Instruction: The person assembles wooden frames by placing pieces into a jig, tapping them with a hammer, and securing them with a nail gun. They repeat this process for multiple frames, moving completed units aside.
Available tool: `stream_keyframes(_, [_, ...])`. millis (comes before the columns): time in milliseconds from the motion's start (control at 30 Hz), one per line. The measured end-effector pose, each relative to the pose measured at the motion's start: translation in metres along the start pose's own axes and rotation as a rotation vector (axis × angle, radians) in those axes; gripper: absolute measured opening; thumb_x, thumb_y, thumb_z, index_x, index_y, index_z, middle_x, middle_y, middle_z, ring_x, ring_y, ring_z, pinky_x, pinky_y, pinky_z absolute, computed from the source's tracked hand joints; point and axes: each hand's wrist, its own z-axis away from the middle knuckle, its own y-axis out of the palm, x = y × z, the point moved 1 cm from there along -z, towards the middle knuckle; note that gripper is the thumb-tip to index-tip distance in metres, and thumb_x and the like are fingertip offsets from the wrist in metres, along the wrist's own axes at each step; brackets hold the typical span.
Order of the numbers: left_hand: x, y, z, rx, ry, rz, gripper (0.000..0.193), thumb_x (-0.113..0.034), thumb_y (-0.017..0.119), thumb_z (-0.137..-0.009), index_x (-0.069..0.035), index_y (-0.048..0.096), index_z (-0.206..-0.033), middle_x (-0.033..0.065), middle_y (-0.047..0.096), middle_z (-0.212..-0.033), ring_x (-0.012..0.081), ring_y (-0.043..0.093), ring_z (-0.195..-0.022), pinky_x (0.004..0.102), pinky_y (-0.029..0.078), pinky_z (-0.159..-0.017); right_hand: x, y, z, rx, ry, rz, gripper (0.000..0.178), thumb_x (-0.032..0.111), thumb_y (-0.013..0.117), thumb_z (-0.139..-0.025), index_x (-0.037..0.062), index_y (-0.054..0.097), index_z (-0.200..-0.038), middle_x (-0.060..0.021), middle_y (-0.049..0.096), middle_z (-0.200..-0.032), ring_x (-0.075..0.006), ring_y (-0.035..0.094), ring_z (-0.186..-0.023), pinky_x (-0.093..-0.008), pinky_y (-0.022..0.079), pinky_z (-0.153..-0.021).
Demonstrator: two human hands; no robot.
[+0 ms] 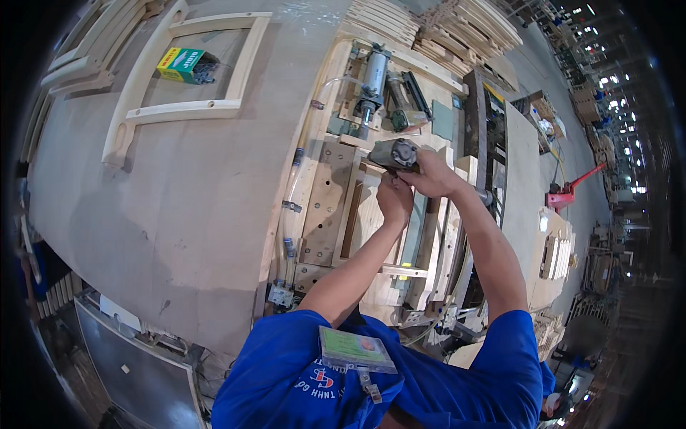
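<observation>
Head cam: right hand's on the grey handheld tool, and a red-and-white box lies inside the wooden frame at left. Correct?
Not quite: the box colour is off. The head view shows a green-and-yellow box lying inside the wooden frame at left. The right hand is on the grey handheld tool, as you said.

The wide fisheye camera is sitting at the person's head, looking steeply down over the blue shirt. It is facing the left hand and right hand from nearby, centring them, while taking in the worktop leftward and distant floor rightward, bending straight edges.
</observation>
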Motion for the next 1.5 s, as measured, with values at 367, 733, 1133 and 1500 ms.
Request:
stream_keyframes(367, [0.011,0.001,-0.026,-0.032,-0.122,0.147,0.024,-0.016,0.060,-0.100,0.003,0.071,-0.111,0.0269,0.076,-0.102,0.0418,0.074,-0.099,0.0470,0.055,-0.085,-0.003,0.004,-0.042,0.046,-0.131,0.109,0.063,0.012,0.073,-0.089,0.0013,0.049,-0.146,-0.0293,0.071,-0.120,-0.0478,0.065,-0.119,-0.0492,0.052,-0.101])
stream_keyframes(733, [0.009,-0.006,-0.028,0.021,-0.142,0.095,0.020,-0.012,0.059,-0.102,0.004,0.070,-0.108,0.0175,0.077,-0.100,0.0255,0.071,-0.092,0.0388,0.053,-0.081,0.004,0.011,-0.042,-0.021,-0.182,0.107,0.063,0.018,0.075,-0.090,0.0045,0.051,-0.146,-0.0282,0.072,-0.121,-0.0470,0.067,-0.117,-0.0484,0.054,-0.100])
stream_keyframes(1133, [0.052,-0.079,0.133,0.387,-0.492,0.246,0.018,-0.014,0.055,-0.105,0.000,0.065,-0.113,0.0149,0.073,-0.096,0.0248,0.072,-0.081,0.0385,0.055,-0.068,0.035,0.085,0.102,0.120,-0.182,-0.204,0.045,0.008,0.075,-0.090,0.0018,0.058,-0.131,-0.0185,0.074,-0.105,-0.0340,0.074,-0.099,-0.0396,0.057,-0.090])
stream_keyframes(1500, [0.048,-0.140,0.150,0.457,-0.588,0.425,0.012,-0.014,0.059,-0.106,-0.004,0.067,-0.105,0.0052,0.069,-0.087,0.0127,0.064,-0.067,0.0308,0.050,-0.053,0.077,0.129,0.104,0.196,-0.217,-0.183,0.042,0.008,0.073,-0.090,0.0027,0.059,-0.130,-0.0206,0.073,-0.111,-0.0373,0.072,-0.104,-0.0428,0.055,-0.095])
